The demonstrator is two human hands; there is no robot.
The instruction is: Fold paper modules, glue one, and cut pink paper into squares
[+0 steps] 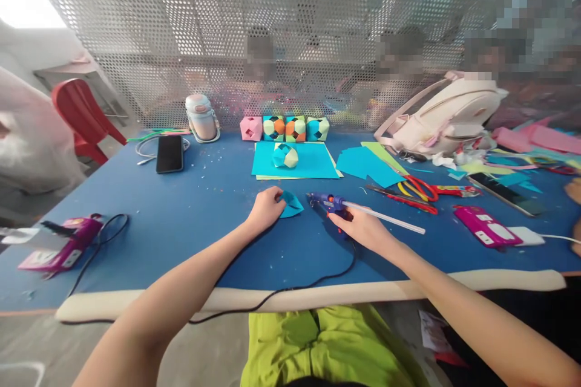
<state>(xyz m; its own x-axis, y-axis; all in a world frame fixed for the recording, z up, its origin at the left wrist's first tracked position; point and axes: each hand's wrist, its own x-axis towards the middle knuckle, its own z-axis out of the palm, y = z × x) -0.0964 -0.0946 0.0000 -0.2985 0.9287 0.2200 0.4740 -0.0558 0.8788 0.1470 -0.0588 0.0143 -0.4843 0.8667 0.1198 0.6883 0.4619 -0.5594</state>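
Observation:
A folded blue paper piece (292,205) is pinched in the fingers of my left hand (267,208), low over the blue table (218,242). My right hand (363,227) is closed around a blue glue gun (334,204), whose nozzle points left toward the paper with a small gap between them. A long clear glue stick (390,217) sticks out of the gun's rear. Behind my hands, a blue and cream paper ball (285,156) sits on flat blue paper sheets (313,163). Several folded paper cubes (296,129) stand in a row farther back.
Red-handled scissors (420,190) and cut blue paper (365,166) lie to the right, near a backpack (445,112). Two magenta power strips (485,227) flank the workspace. A black cord (313,283) crosses the padded front edge. A phone (169,154) and a bottle (201,118) are at left.

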